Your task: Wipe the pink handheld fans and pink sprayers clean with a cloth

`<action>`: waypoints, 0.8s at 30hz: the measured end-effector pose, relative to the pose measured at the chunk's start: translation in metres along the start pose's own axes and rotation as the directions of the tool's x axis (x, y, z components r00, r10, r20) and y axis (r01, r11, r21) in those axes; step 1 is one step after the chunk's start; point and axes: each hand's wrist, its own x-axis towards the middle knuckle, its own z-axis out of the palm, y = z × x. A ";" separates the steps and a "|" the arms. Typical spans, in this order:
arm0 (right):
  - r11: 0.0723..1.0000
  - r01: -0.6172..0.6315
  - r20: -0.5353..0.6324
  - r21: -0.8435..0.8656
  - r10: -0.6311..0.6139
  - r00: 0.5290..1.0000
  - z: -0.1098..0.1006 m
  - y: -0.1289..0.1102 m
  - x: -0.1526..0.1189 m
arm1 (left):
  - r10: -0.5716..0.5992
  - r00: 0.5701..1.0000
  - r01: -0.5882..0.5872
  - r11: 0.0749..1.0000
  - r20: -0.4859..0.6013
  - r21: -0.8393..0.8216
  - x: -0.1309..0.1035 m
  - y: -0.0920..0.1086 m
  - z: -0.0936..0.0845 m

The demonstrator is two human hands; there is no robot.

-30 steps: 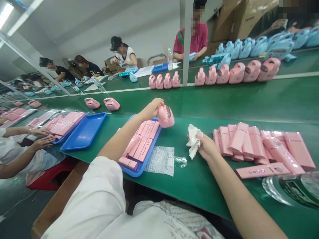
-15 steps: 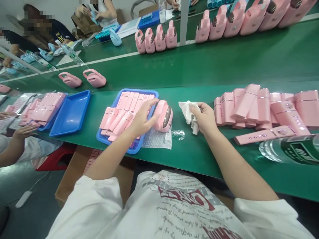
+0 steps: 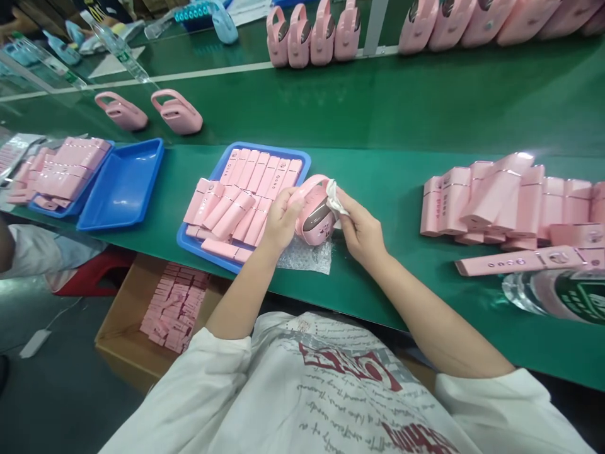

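A pink rounded device (image 3: 316, 217) with a dark glossy front and a loop handle is tilted over a sheet of bubble wrap (image 3: 309, 255). My left hand (image 3: 282, 221) grips its left side and handle. Pinched in my right hand (image 3: 362, 230) is a white cloth (image 3: 334, 199), which touches the device's upper right side. To the left, a blue tray (image 3: 305, 157) holds several pink flat pieces (image 3: 236, 211).
More pink pieces (image 3: 501, 202) are piled at the right, beside a water bottle (image 3: 553, 295). A blue tray (image 3: 123, 183) stands at the left. Several pink devices (image 3: 322, 38) line the upper ledge. Below the table is a cardboard box (image 3: 123, 328) of pink pieces.
My left hand has closed on the device and tilted it. My right hand has brought the cloth left against it. The view has dipped, and the people behind are mostly out of view.
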 end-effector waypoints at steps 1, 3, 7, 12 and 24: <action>0.996 0.082 0.032 -0.018 -0.082 0.996 0.005 -0.002 -0.001 | 0.006 1.000 -0.006 1.000 -0.014 -0.024 0.001 -0.002 0.000; 0.963 0.264 0.102 -0.050 -0.258 0.961 0.013 -0.005 -0.003 | 0.020 1.000 -0.021 0.999 -0.017 -0.050 0.003 -0.004 0.000; 0.933 0.348 0.098 -0.096 -0.339 0.936 0.017 0.000 0.001 | 0.041 0.998 -0.037 0.997 0.049 -0.064 0.003 -0.003 -0.001; 0.970 0.222 -0.005 -0.097 -0.223 0.975 0.020 -0.002 0.000 | 0.084 0.996 -0.083 0.996 0.019 -0.034 0.004 -0.006 -0.001; 0.937 0.302 0.027 -0.172 -0.302 0.953 0.024 -0.004 -0.004 | 0.044 0.999 -0.044 0.999 0.025 -0.031 0.002 -0.003 0.000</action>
